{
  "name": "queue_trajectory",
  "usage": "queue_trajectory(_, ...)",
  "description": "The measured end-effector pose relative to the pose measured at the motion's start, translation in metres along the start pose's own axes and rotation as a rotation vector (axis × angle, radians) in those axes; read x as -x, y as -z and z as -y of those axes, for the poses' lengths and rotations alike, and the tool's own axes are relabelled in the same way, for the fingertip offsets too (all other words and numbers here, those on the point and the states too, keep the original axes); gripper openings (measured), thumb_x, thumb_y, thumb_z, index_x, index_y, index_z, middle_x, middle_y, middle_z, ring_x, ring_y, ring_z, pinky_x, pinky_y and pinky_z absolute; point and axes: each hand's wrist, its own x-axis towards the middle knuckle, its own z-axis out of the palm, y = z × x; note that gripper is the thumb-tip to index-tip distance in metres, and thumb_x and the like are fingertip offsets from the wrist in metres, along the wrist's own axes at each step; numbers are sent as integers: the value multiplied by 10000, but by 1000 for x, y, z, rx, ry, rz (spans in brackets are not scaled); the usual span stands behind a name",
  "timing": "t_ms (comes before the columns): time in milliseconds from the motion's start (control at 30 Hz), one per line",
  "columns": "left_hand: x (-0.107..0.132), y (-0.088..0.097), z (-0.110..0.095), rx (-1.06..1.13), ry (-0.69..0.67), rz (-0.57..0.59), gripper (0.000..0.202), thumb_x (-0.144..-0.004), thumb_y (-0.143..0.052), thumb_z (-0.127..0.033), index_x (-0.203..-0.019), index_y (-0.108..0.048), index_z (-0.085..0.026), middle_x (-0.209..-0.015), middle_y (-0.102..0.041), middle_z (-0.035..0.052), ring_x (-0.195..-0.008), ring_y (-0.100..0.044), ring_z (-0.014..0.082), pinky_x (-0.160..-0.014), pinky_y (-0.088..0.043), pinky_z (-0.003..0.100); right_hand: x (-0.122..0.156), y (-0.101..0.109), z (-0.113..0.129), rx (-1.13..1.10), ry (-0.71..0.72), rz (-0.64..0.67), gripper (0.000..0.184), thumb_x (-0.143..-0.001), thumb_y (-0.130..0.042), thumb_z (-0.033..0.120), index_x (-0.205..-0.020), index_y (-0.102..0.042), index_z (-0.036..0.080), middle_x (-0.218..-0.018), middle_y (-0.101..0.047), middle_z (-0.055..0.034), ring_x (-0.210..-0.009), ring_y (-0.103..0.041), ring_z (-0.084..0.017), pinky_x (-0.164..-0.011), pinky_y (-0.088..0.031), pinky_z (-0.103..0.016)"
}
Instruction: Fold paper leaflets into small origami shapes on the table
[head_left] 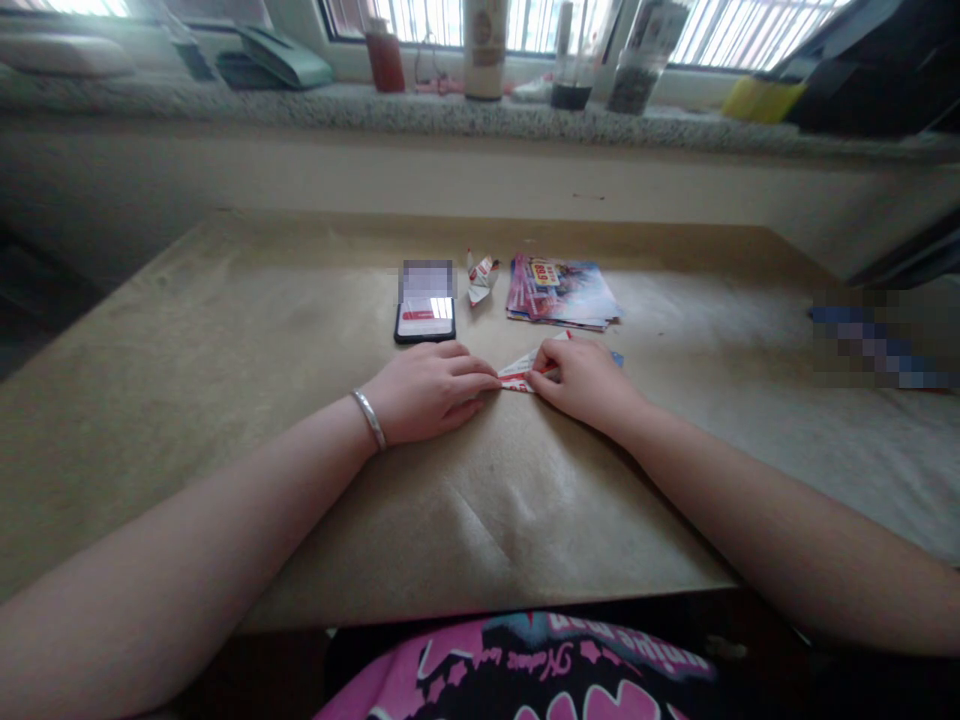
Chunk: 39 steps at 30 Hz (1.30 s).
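A small folded piece of printed paper [519, 372], red and white, lies on the brown paper-covered table [225, 400] between my hands. My left hand [427, 390], with a silver bracelet at the wrist, presses its fingertips on the paper's left end, fingers held together. My right hand [581, 380] pinches the paper's right part, fingers curled over it. Part of the paper is hidden under both hands.
Behind my hands lie a phone [425, 318] with a lit screen, a small finished folded paper figure [480, 277], and a stack of printed leaflets [559, 293]. A stone windowsill [450, 110] at the back carries jars, bottles and a case. A blurred object lies far right.
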Motion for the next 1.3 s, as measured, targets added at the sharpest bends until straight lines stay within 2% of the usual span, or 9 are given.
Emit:
queue_trajectory(133, -1, -1, -3, -29, -12, -8, 278, -909, -489, -289, -1126, -638, -197, -1094, -674, 58, -940, -591, 192, -814, -491, 310, -2, -3, -3, -49, 17, -35, 135, -787, -580, 298, -708, -608, 192, -739, -680, -53, -722, -579, -203, -674, -363, -303)
queue_trajectory(300, -2, 4, -3, -31, -69, -66, 257, -943, -443, -271, -1003, -681, -193, -875, -683, 46, -894, -594, 175, -796, -486, 291, -4, -6, 1, -102, 238, -97, 127, -808, -585, 286, -723, -602, 191, -741, -654, -42, -751, -552, -192, -727, -368, -308)
queue_trajectory(400, -1, 4, -3, -38, -93, -68, 260, -947, -440, -266, -994, -685, -191, -840, -665, 48, -864, -586, 173, -769, -486, 290, -5, -9, 2, -114, 278, -100, 118, -811, -580, 279, -737, -609, 192, -756, -655, -39, -777, -550, -193, -756, -367, -314)
queue_trajectory(567, -1, 1, -2, 29, -56, -66, 286, -950, -427, -265, -1048, -688, -202, -881, -659, 65, -771, -575, 142, -687, -491, 259, -7, -9, -4, -170, 218, -73, 113, -783, -599, 281, -734, -642, 189, -716, -631, -33, -700, -522, -170, -662, -363, -281)
queue_trajectory(633, -1, 0, -2, 74, -55, -68, 283, -946, -429, -250, -1044, -688, -194, -938, -671, 75, -819, -594, 147, -727, -511, 268, -7, -7, -6, -179, 178, -54, 116, -776, -599, 283, -743, -652, 185, -709, -623, -33, -685, -514, -167, -650, -363, -278)
queue_trajectory(800, 0, -5, -2, 190, -71, -80, 259, -923, -444, -173, -1052, -669, -166, -1089, -688, 76, -1070, -599, 176, -918, -520, 313, -6, -7, -10, -189, 94, -33, 127, -770, -586, 282, -765, -657, 177, -754, -642, -47, -719, -539, -178, -667, -375, -284)
queue_trajectory(1067, -1, -9, -3, 151, -46, -95, 261, -928, -439, -193, -1041, -672, -159, -1081, -686, 85, -1013, -645, 177, -892, -541, 304, -5, -6, -13, -183, 87, -25, 112, -760, -584, 284, -739, -636, 188, -766, -653, -43, -734, -559, -183, -675, -389, -286)
queue_trajectory(1167, -2, -9, -4, 134, -51, -107, 273, -930, -433, -182, -1069, -667, -157, -1099, -675, 103, -1021, -643, 182, -887, -547, 310, -3, -4, -13, -189, 63, -63, 143, -746, -603, 303, -810, -642, 181, -825, -664, -56, -793, -575, -203, -722, -410, -304)
queue_trajectory(1300, -1, -9, -5, 133, -75, -118, 283, -931, -433, -163, -1113, -650, -166, -1109, -670, 107, -1097, -613, 193, -910, -543, 323, -3, -2, -17, -216, 10, -73, 209, -751, -583, 292, -910, -650, 174, -796, -654, -49, -740, -572, -194, -701, -430, -306)
